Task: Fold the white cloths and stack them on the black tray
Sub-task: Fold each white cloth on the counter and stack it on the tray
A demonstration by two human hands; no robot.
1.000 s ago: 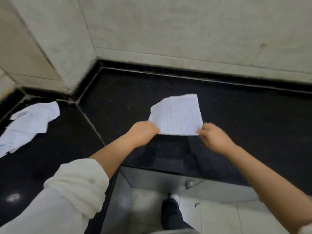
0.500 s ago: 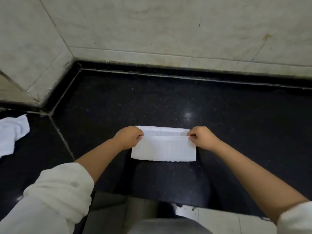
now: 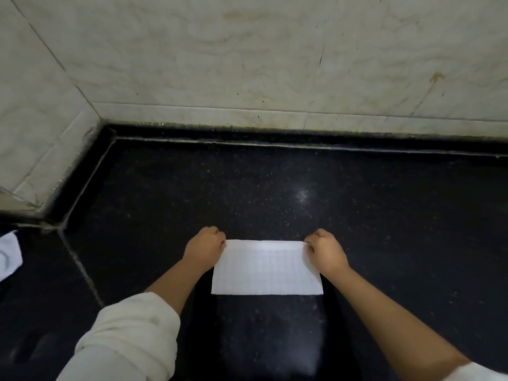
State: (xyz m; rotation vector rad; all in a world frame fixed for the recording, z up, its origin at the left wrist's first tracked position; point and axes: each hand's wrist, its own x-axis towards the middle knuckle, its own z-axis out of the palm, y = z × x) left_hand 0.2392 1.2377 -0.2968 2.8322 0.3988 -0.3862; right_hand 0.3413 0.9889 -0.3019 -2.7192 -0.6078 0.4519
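My left hand [image 3: 204, 250] & right hand [image 3: 325, 251] each pinch a far corner of the white cloth [image 3: 266, 268], lying flat on the black counter [image 3: 384, 215]. Next fold: match edges, press crease. No tray in view.

The white rectangular waffle-textured cloth [image 3: 266, 268] lies flat on the black speckled stone counter [image 3: 384, 215], folded over (its far edge shows a doubled layer), long side facing me. A second white cloth [image 3: 8, 255], crumpled and unfolded, sits well apart at the counter's left edge.
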